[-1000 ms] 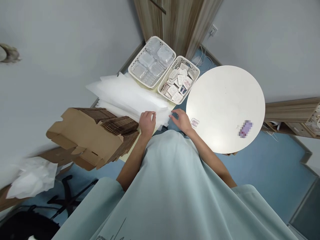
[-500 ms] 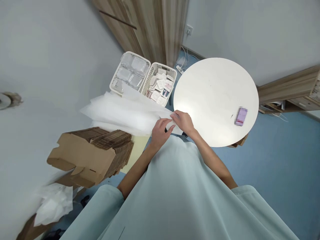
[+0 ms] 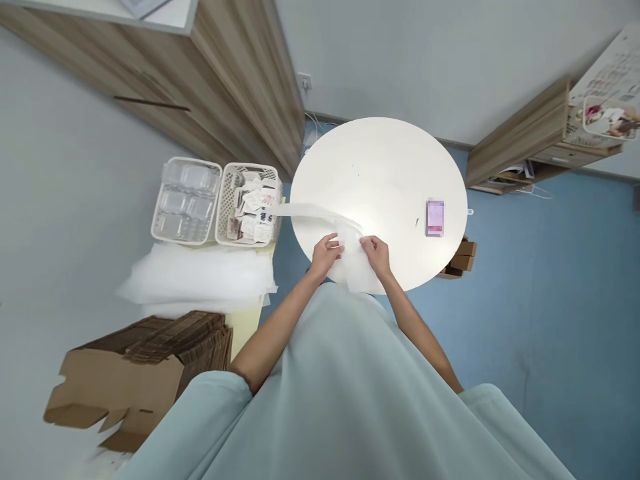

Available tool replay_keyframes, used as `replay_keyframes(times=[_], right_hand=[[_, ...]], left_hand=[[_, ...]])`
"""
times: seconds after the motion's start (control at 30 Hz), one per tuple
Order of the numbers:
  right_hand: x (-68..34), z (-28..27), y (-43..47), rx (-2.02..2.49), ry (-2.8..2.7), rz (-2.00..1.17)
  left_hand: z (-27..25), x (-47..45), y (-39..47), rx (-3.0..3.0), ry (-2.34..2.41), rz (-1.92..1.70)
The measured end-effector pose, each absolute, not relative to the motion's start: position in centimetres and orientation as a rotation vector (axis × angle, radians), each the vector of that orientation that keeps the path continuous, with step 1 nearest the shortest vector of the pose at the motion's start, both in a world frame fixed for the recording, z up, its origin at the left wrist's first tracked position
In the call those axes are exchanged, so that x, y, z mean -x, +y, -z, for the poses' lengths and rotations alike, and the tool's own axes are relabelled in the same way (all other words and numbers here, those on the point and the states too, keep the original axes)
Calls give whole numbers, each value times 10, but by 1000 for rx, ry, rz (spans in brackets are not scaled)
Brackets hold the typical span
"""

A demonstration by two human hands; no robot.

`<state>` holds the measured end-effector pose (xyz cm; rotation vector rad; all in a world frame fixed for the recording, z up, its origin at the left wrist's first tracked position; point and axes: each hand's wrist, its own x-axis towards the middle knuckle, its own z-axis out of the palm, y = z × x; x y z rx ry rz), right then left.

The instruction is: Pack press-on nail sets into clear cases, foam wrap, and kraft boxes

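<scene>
A thin, translucent white packing sheet [image 3: 356, 272] is stretched between my two hands over the near edge of the round white table [image 3: 395, 153]. My left hand [image 3: 325, 256] pinches its left side, the fingers partly curled. On the other side, my right hand [image 3: 377, 256] grips the sheet between thumb and fingertips. One long strip of it trails up and left past the table's rim. Farther right on the tabletop lies a purple rectangular item [image 3: 435, 217], blurred out, with a small dark mark beside it.
To the left are a white basket of clear plastic boxes [image 3: 186, 200] and a basket of small printed cards [image 3: 255, 207]. Below them lie a pile of white packing sheets [image 3: 200, 275] and stacked flattened cardboard boxes [image 3: 125, 380]. A wooden cabinet [image 3: 230, 87] stands behind.
My view has turned right. The sheet has come away from the pile and moved over the round table, held in both hands, which are now farther apart.
</scene>
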<state>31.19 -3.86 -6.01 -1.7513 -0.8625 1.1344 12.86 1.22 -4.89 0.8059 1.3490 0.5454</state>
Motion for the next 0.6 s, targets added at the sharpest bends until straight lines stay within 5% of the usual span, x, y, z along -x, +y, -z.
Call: replay_keyframes(times=[0.33, 0.6], right_hand=[[-362, 140, -61, 1795, -496, -1338], [-364, 155, -52, 1680, -339, -1413]], left_hand=[[106, -194, 22, -1425, 1631, -242], [117, -215, -2, -1447, 1382, 27]])
